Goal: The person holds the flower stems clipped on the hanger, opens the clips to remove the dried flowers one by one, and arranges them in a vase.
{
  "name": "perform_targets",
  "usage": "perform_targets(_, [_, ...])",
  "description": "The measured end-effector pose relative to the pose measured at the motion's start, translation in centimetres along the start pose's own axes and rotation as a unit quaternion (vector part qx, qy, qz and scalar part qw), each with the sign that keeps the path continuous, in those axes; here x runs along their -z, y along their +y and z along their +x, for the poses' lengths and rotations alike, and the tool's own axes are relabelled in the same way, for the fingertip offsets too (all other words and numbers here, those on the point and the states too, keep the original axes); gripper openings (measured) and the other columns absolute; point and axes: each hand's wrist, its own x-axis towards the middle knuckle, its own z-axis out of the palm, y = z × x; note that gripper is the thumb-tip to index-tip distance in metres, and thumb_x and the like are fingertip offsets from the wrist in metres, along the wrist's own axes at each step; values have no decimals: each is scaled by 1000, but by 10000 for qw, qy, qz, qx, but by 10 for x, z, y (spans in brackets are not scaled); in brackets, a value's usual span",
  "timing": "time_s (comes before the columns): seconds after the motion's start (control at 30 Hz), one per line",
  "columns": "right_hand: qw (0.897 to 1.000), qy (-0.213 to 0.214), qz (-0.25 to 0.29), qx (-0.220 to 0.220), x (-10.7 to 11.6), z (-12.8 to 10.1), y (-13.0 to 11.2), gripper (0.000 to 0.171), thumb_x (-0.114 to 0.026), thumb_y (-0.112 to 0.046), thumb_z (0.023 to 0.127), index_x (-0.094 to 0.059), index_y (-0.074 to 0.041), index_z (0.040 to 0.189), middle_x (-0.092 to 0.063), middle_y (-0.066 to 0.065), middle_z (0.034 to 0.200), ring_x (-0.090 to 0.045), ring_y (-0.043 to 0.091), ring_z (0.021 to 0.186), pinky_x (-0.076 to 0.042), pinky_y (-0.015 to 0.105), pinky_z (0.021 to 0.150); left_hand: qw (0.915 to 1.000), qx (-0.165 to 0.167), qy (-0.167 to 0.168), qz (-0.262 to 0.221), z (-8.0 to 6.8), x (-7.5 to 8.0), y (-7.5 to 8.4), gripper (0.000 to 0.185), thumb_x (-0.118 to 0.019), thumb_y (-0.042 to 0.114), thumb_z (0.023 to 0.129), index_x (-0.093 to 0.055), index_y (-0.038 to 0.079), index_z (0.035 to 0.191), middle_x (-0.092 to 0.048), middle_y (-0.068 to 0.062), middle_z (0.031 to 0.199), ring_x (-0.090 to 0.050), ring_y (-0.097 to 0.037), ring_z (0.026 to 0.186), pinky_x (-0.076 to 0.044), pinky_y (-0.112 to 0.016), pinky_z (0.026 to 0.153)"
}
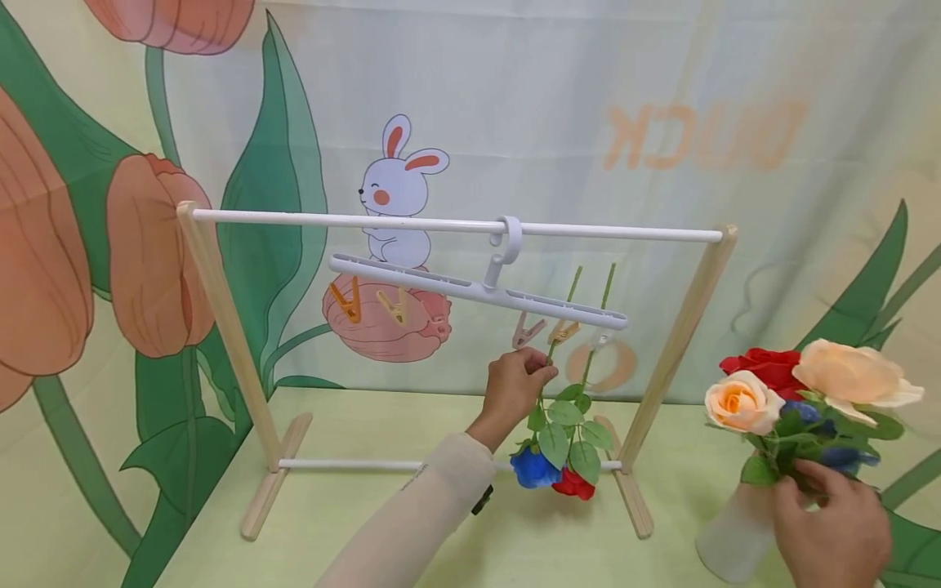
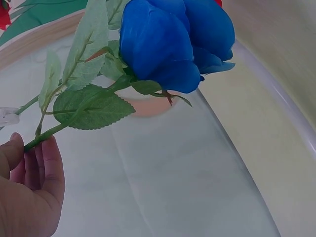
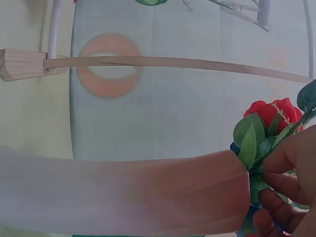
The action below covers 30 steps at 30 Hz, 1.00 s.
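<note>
The left hand (image 1: pixel 515 384) pinches the stem of the hanging blue rose (image 1: pixel 534 469) between its fingers. The right hand (image 1: pixel 831 523) grips the bouquet's (image 1: pixel 801 392) stems at the frosted vase (image 1: pixel 735 535), fingers apparently curled.

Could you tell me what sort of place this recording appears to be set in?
Probably a staged tabletop set rather than a lived-in room: a printed cartoon backdrop with a rabbit and tulips, a small wooden drying rack with a clip hanger, and artificial roses in a vase.

The frosted vase (image 1: pixel 735 531) runs off the bottom edge, half behind the right hand (image 1: pixel 831 523). Leaves hide the blue roses (image 1: pixel 838 453) in the bunch.
</note>
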Motion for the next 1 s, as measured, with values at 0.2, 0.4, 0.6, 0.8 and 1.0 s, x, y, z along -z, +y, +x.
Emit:
perform_targets(0.2, [9980, 282, 279, 496, -2, -4, -4, 29, -62, -13, 89, -73, 6, 109, -64, 29, 106, -53, 45, 103, -37, 60, 94, 10000, -13, 5, -36, 0, 2, 1, 14, -72, 24, 96, -75, 12, 103, -74, -1, 91, -64, -12, 79, -53, -25, 69])
perform_targets(0.4, [9906, 653, 301, 1163, -6, -4, -3, 21, -72, -12, 86, -76, 4, 99, -67, 31, 100, -57, 48, 97, -40, 63, 91, 10000, -53, 27, -35, -1, 3, 1, 14, -72, 24, 96, -75, 12, 103, -75, -1, 92, -64, -12, 79, -54, -25, 70])
perform_targets(0.6, [9924, 684, 431, 925, -4, -9, -8, 24, -72, -14, 86, -73, 6, 100, -67, 29, 98, -56, 45, 95, -39, 59, 88, 10000, -53, 12, -60, -1, 2, 0, 15, -72, 25, 95, -75, 12, 102, -74, -1, 91, -63, -12, 78, -53, -24, 68])
perform_targets(0.8, [9968, 452, 399, 520, 1, -20, -23, 24, -69, -19, 91, -71, 4, 95, -65, 26, 97, -57, 38, 86, -37, 46, 75, 9999, -109, 42, 0, -2, 3, 0, 15, -72, 25, 95, -76, 12, 103, -75, -1, 93, -65, -12, 80, -55, -25, 70])
perform_targets(1.0, [9977, 90, 583, 342, -5, -29, -34, 27, -67, -27, 92, -75, -2, 99, -70, 21, 100, -40, -13, 64, -42, 45, 75, 9999, -145, 42, 50, -3, 3, -1, 19, -72, 28, 96, -76, 13, 106, -77, -1, 98, -69, -14, 87, -58, -28, 75])
